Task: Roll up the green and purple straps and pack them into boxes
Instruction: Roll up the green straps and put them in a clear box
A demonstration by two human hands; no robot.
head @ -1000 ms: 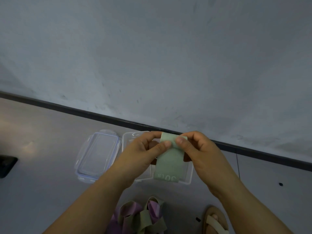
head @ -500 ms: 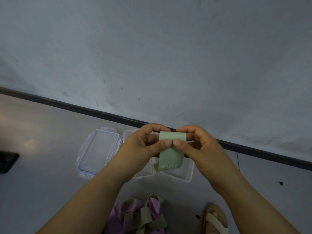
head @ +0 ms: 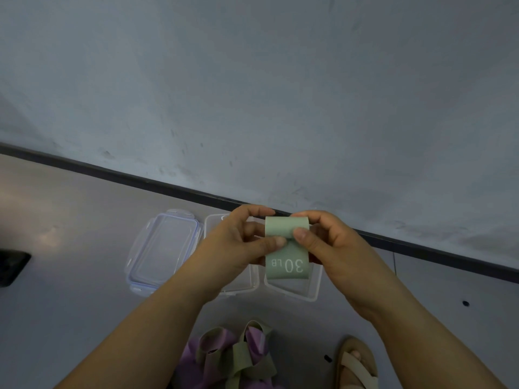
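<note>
Head view: your left hand (head: pixel 233 249) and right hand (head: pixel 335 247) pinch the green strap (head: pixel 286 227). The roll is now thicker and the tail below your grip shorter, so rolling looks nearly finished.

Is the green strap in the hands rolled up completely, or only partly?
Only partly: left hand and right hand pinch the green strap at its rolled top; a flat tail hangs below.

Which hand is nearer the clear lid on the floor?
Left. The left hand pinches the green strap just right of the lid; the right hand holds the strap's other side, farther away.
</note>
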